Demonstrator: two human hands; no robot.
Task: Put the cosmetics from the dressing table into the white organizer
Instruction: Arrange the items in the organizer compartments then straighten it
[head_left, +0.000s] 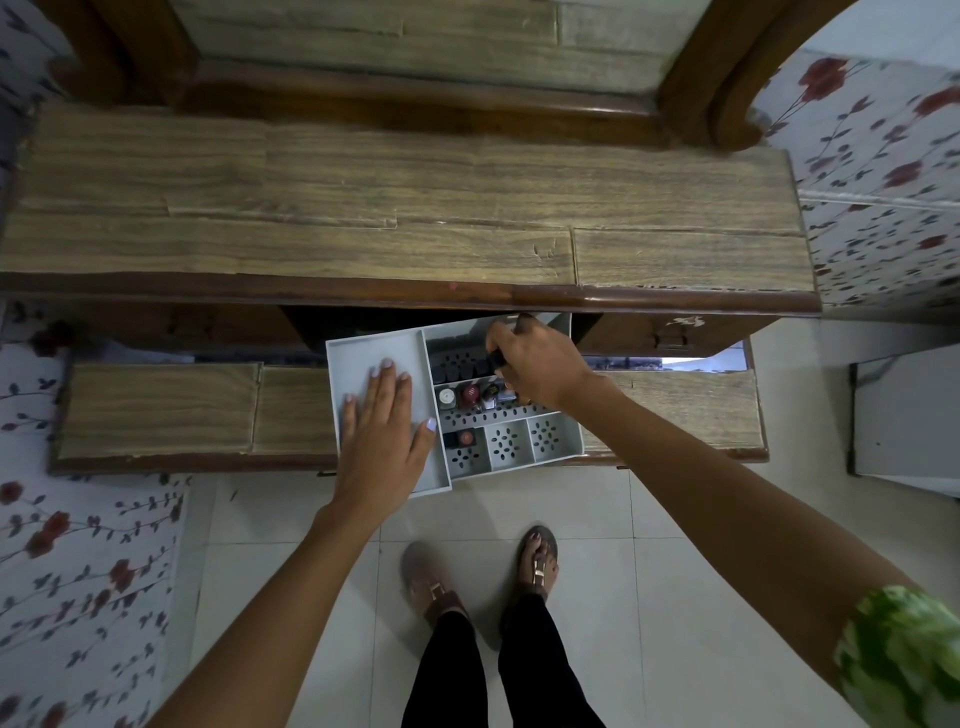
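The white organizer (363, 353) rests on the lower shelf of the dressing table, under the edge of the top. My left hand (382, 431) lies flat and open on its large left compartment. My right hand (535, 358) reaches into the upper right compartment, fingers closed on a small black cosmetic (496, 358) beside a row of black tubes (460, 370). The middle compartment holds several small bottles and jars (470, 397). A red and black item (460, 439) sits in a small front cell.
The wooden dressing table top (405, 208) spans the view, with a mirror frame (415, 98) behind. The lower shelf (161, 410) extends left and right of the organizer. Floral cloth (78, 571) lies at left. My feet in sandals (483, 577) stand on white floor tiles.
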